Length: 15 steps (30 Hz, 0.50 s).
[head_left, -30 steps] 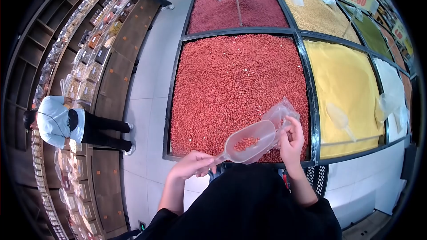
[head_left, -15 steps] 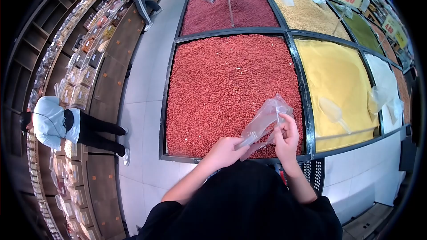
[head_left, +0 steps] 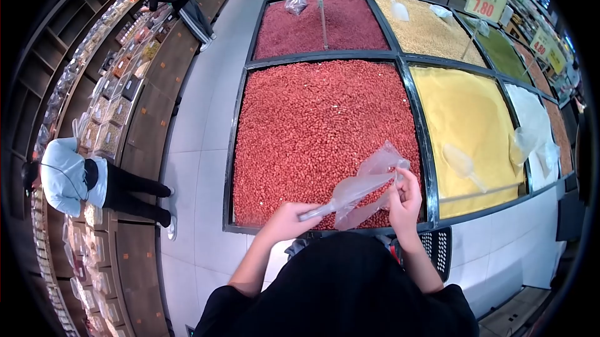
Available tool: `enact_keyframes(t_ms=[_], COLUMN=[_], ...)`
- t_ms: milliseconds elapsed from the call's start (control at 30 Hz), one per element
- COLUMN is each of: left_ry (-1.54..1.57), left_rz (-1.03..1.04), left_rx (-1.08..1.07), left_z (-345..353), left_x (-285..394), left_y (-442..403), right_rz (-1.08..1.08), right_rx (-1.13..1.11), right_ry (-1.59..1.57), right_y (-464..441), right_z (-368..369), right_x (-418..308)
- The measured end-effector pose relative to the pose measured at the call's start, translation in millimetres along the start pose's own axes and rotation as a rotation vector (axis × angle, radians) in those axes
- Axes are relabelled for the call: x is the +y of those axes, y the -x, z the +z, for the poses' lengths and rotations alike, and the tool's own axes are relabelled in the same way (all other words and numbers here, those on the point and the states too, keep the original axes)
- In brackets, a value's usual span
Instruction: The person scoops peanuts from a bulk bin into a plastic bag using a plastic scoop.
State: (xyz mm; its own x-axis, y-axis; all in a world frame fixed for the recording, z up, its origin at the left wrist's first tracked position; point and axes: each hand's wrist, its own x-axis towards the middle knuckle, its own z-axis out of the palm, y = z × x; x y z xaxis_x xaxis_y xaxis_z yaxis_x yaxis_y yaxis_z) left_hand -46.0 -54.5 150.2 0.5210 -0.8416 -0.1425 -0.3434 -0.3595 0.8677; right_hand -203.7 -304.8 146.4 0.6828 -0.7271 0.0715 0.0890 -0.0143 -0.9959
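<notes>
While I had the left hand wrapped around the translucent plastic scoop reaching rightward from it, the right hand pinched the thin clear plastic bag just to its left. I judged pouring underway, the next move calling for a steady tilt.

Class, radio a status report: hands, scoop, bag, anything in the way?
Left grip closed on translucent scoop. Right grip pinching plastic bag. Both items over red-skinned peanuts; scoop's contents unclear. Nothing visibly in the way.
</notes>
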Motion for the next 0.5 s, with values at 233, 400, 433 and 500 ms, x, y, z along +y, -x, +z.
enact_keyframes(t_ms=[233,400,433,500], left_ry=[0.543,0.455,0.401,0.358], left_rz=[-0.273,-0.314,-0.314,-0.307], left_rx=[0.243,0.755,0.800,0.889], left_z=[-37.3,-31.5,-34.3,-33.3], left_x=[-91.0,-133.4,-144.3,-157.9], left_y=[48.0,29.9,27.2,23.0], right_rz=[-0.029,-0.024,-0.015,-0.010], right_rx=[0.004,-0.010,-0.010,-0.006], right_ry=[0.027,0.045,0.056,0.046], right_y=[-0.1,0.2,-0.4,-0.6], right_z=[4.6,5.2,6.4,8.9], right_x=[0.8,4.9,3.7,-0.1])
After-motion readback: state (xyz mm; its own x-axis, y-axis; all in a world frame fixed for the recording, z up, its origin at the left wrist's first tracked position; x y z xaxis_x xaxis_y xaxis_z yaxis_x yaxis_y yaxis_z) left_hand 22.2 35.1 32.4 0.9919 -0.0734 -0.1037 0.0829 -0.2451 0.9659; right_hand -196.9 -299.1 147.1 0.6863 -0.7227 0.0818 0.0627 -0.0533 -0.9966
